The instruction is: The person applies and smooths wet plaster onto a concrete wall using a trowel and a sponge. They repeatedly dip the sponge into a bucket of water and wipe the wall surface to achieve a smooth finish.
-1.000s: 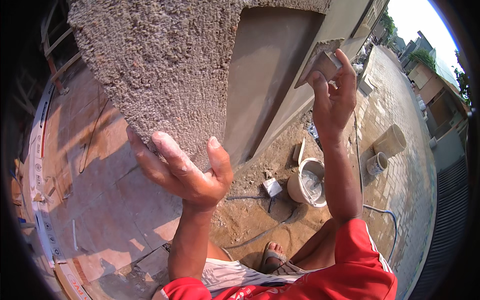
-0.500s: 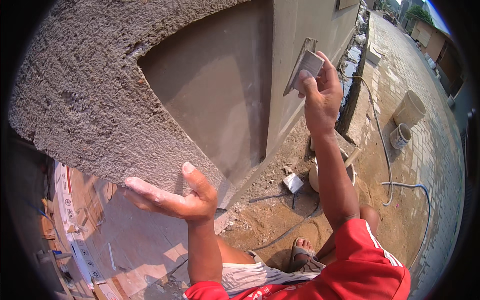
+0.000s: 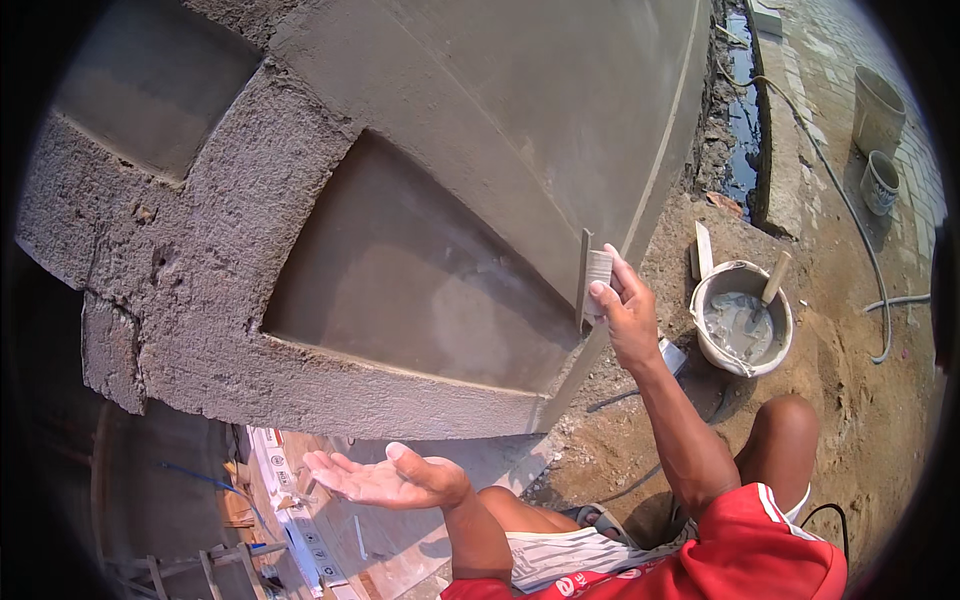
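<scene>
The R hand [image 3: 628,318] held a flat tool [image 3: 585,275] by its grip [image 3: 599,268], near the low R corner of the big dent [image 3: 430,290] in the wall [image 3: 230,200]. The thin plate stood almost upright w/ the grip on the hand's side, prob so its flat face could lie along the wall. Couldn't tell if plate & wall touched. The L hand [image 3: 400,485] hung just under the wall's bottom edge, palm up, maybe b/c bits could drop there. A bucket [image 3: 722,358] sat on the ground [image 3: 840,420] near the R arm [image 3: 672,420], prob so the wet mix [image 3: 735,320] was easy to get, & a handle [image 3: 777,277] stuck up over its rim, prob so it was easy to grab. A tall bucket [image 3: 878,110] & a small pail [image 3: 880,185] stood well apart by the paved road [image 3: 918,165], prob out of the way.

Now the fingers: the R thumb was on one side of the grip & the other fingers on the far side, so they were clamped on the tool, tho partly hidden. The L fingers were nearly straight & close together, w/ the thumb apart from them. That hand held nothing, had white dust on it & looked to touch nothing, tho its thumb was v near the wall's edge
</scene>
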`<act>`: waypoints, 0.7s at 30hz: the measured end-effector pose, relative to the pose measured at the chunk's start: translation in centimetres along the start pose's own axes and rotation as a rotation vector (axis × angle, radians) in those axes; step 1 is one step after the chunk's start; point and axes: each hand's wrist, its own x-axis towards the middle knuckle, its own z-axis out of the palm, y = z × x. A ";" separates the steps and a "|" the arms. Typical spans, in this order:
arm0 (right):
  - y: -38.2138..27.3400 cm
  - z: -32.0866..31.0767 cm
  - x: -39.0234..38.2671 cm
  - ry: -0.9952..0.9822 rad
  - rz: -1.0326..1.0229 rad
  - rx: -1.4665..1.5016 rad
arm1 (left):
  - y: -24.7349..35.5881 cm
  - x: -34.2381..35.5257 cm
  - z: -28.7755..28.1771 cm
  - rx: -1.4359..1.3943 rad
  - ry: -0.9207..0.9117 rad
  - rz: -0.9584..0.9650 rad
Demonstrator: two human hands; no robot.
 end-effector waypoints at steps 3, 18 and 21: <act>-2.8 1.0 -1.6 -0.221 0.310 0.718 | 4.1 -2.2 1.8 -0.469 -0.245 -0.373; 0.8 5.1 -4.2 -0.523 0.963 1.238 | 3.9 2.1 6.7 -0.753 -0.692 -0.802; 0.5 4.6 -3.3 -0.354 0.841 1.001 | 4.4 5.9 9.1 -0.590 -0.559 -0.612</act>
